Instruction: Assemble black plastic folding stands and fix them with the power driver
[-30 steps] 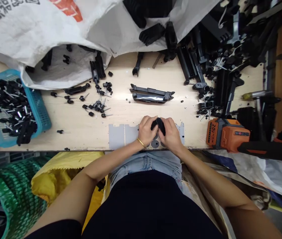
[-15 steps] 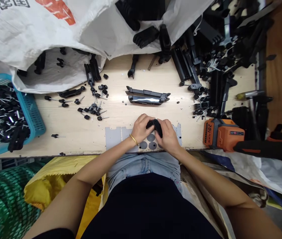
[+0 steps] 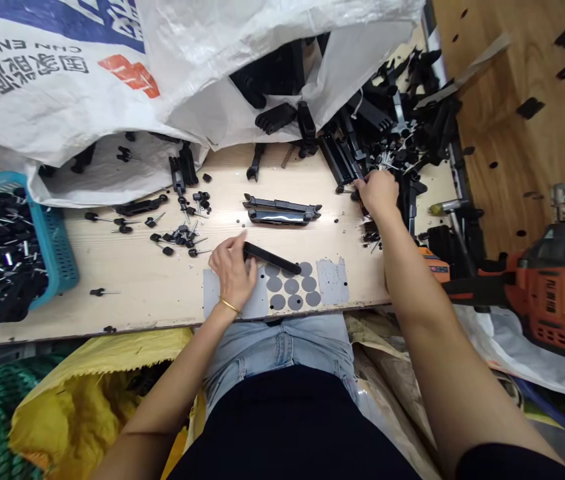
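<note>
My left hand grips one end of a long black plastic part, whose free end points right above the grey circles on the table. My right hand reaches into the pile of black parts at the right; its fingertips are bent down among the pieces, and what they hold, if anything, is hidden. Between the hands and farther back lie two slim black assemblies, side by side. A single black bracket and a coil spring are behind them.
A blue basket of black-headed pins stands at the left. Loose pins lie beside it. White sacks line the back. An orange power tool and a hammer lie at the right.
My right hand has left the black part and moved right and away to the pile. My left hand has shifted left, still holding the part. The camera view has turned to the right.
</note>
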### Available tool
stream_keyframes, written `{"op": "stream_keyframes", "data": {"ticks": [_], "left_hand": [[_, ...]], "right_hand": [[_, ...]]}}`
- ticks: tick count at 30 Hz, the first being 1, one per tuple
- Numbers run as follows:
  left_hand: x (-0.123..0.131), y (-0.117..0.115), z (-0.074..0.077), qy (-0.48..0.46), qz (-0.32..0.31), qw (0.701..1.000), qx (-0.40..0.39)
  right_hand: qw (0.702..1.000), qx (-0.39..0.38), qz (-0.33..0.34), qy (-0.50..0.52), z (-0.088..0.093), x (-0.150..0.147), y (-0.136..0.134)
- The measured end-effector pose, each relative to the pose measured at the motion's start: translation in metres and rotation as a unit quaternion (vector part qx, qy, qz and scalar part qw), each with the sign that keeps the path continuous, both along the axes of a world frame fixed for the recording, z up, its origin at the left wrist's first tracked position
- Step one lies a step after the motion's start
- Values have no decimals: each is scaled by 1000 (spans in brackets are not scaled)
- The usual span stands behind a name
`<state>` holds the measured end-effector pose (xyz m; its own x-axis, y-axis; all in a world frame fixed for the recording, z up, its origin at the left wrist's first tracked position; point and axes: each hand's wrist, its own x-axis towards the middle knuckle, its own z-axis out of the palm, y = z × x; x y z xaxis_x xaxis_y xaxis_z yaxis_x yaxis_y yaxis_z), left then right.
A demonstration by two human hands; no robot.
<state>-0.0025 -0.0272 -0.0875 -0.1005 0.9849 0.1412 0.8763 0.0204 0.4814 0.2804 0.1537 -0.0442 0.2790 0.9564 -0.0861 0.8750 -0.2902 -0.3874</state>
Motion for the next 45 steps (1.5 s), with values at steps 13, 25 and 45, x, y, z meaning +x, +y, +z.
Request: {"op": "stream_keyframes", "data": {"ticks": [13,25,45], "left_hand": [[21,29,34,-82,-174,966,-173],[48,-11,44,-223,-116,942,-222],[49,-53,42,-98,-206,961,-153]], "right_hand": [[856,-39,-52,513,28,-17,-93],[771,-16,-107,627,4,-107,-151],[692,-118,-118,702,4,-117,-173]]}}
